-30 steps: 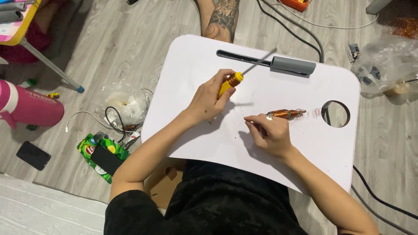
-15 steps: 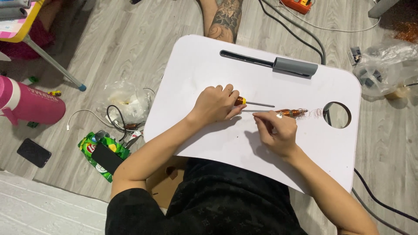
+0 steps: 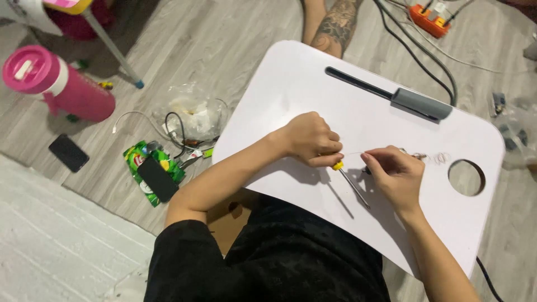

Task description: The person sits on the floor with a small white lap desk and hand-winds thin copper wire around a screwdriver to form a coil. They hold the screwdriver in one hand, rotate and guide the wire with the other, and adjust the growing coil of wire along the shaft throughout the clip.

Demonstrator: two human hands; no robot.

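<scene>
- Left hand point(image 3: 307, 138): closed in a fist around the yellow handle of a screwdriver point(image 3: 349, 182). Only the handle's end shows below the fingers; the bare metal shaft slants down and to the right over the white tabletop point(image 3: 291, 84), its tip apart from the other hand. Judged: the fist grip keeps the tool parked while the fingertips assist the other hand.
- Right hand point(image 3: 394, 176): fingers pinched together on a thin wire point(image 3: 352, 154) that runs between the two hands. A small dark part sits under this hand, mostly hidden; its kind cannot be told.
- Both hands rest on the tabletop, near each other at its middle, which steadies fine work.
- A faint coil of wire point(image 3: 442, 158) lies just beside the round cup hole point(image 3: 466, 178), right of the right hand.
- A grey slot bar point(image 3: 419, 103) runs along the far edge.
- On the floor, left of the tabletop: a pink bottle point(image 3: 56, 84), a black phone point(image 3: 68, 152), a green snack packet point(image 3: 148, 168), and a clear bag with cables point(image 3: 193, 117).
</scene>
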